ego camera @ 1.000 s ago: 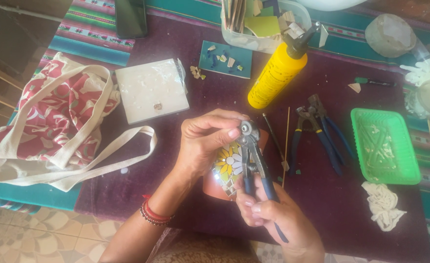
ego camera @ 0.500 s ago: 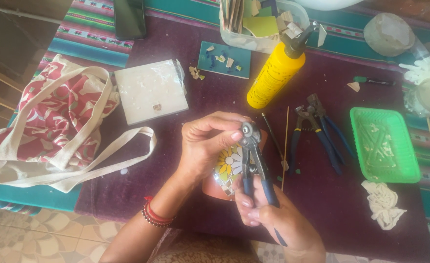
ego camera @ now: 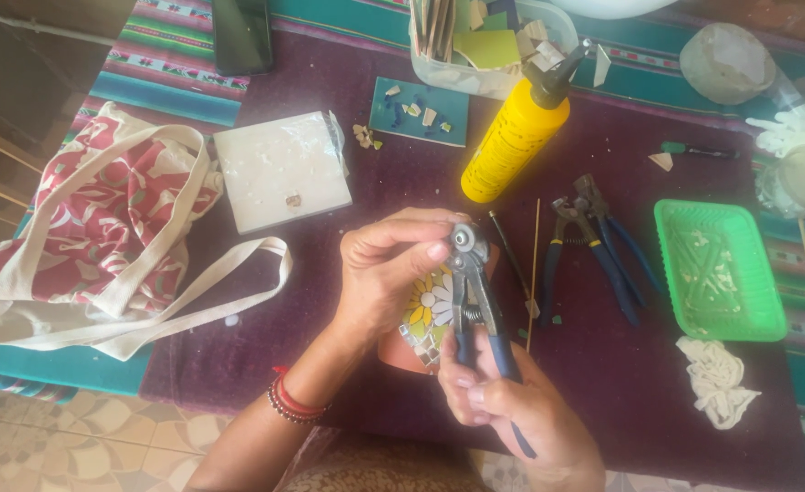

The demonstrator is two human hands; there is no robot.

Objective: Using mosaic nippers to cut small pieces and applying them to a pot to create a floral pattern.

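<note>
At lower centre of the frame, the right hand (ego camera: pixel 503 405) is clenched around the blue handles of the wheeled nippers (ego camera: pixel 471 292), held upright. The left hand (ego camera: pixel 389 273), wrist bent, pinches its fingertips at the nipper head, above the flower mosaic piece (ego camera: pixel 425 319) on the desk (ego camera: pixel 603 383).

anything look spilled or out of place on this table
The yellow bottle lies tipped on its side, nozzle against the clear tub; small tile chips lie loose on the cloth. No spill shows.
</note>
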